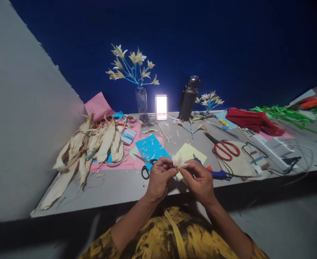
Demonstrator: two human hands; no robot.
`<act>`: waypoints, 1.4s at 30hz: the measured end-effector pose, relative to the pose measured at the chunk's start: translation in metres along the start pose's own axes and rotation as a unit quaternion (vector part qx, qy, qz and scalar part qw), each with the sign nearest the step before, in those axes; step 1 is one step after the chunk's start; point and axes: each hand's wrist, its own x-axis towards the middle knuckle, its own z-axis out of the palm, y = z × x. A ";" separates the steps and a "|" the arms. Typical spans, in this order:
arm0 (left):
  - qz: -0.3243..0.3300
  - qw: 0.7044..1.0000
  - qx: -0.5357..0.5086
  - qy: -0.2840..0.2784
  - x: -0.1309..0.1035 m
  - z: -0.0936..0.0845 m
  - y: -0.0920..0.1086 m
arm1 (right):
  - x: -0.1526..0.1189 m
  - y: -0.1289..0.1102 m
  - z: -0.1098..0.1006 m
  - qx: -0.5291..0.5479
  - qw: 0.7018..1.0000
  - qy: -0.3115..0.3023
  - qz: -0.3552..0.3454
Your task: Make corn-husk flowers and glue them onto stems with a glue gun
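Note:
Between my two hands, above the table's front part, is a pale flower (179,162) that looks made of dried corn husk. My left hand (159,178) pinches its base from the left, thumb and finger together. From the other side my right hand (200,180) pinches the same base, fingertips close to the left ones. A yellow paper sheet (193,153) lies beneath the flower. Black-handled scissors (145,171) rest just left of my left hand. Partly behind my right hand lies a blue-handled tool (219,174); its working end is mostly hidden.
A heap of dried corn husks (93,144) covers the table's left. Behind stand a glass vase (142,104) of husk flowers, a bright lamp (161,107) and a dark flask (189,99). Red-handled scissors (225,149), a power strip (273,151) and green pipe cleaners (282,115) lie right.

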 end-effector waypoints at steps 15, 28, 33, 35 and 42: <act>0.026 0.998 0.048 -0.038 -0.001 -0.006 0.007 | 0.003 0.002 -0.011 0.028 0.998 -0.052 -0.001; 0.049 0.994 0.091 -0.047 -0.002 -0.009 0.005 | 0.007 -0.006 -0.008 0.011 0.998 -0.055 0.010; 0.020 0.986 0.142 -0.083 -0.002 -0.012 0.011 | 0.008 -0.008 -0.008 0.000 0.999 -0.053 -0.007; -0.001 0.981 0.167 -0.102 -0.002 -0.015 0.016 | 0.008 -0.010 -0.009 -0.012 0.999 -0.048 -0.016; -0.055 0.973 0.180 -0.131 -0.003 -0.019 0.024 | 0.008 -0.007 -0.010 -0.031 0.998 -0.051 -0.009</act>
